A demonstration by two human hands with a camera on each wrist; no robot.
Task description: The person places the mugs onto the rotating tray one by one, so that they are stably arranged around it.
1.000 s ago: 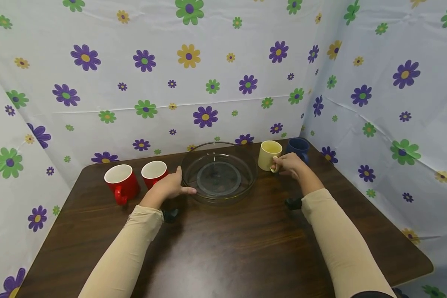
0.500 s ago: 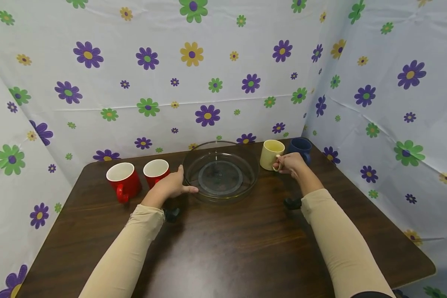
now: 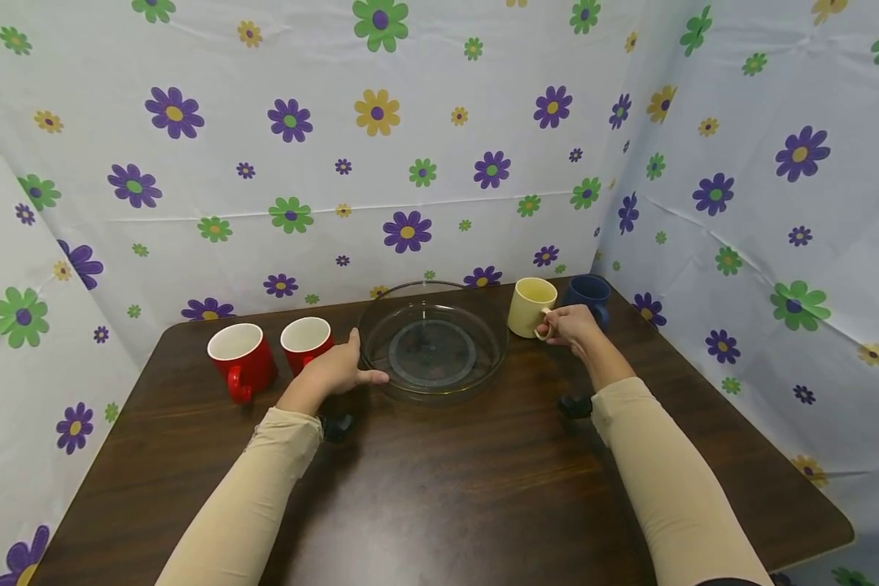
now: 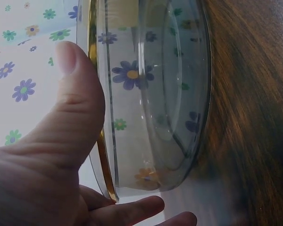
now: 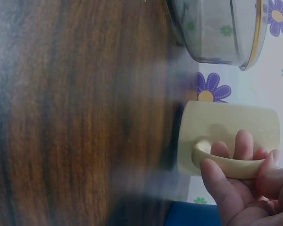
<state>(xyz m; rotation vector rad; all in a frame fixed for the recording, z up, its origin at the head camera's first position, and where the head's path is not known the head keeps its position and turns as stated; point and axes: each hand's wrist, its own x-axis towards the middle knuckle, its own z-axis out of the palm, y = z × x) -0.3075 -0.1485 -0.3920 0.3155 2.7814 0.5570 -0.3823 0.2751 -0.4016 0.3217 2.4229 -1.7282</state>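
Note:
A clear glass dish [image 3: 439,392] with a round base stands near the back middle of the table. My left hand [image 3: 330,370] touches its left side, thumb along the front and fingers spread along the wall. In the left wrist view, the straight thumb [image 4: 80,94] lies against the dish's rim. To the right of the dish is an upright yellow mug [image 3: 526,316]. My right hand [image 3: 575,325] grips the mug's handle [image 5: 226,165], with fingers through the loop and the thumb pressed against it. The mug appears to rest on the table.
Two red mugs stand at the left: a larger one [image 3: 249,366] and a smaller one [image 3: 293,358], partly hidden behind my left hand. A dark blue mug [image 3: 588,293] sits behind my right hand. Flowered cloth [image 3: 447,146] hangs behind the brown table [image 3: 439,488].
The view has shifted slightly up and down with the head. Both hands keep their places, on the dish and on the yellow mug's handle.

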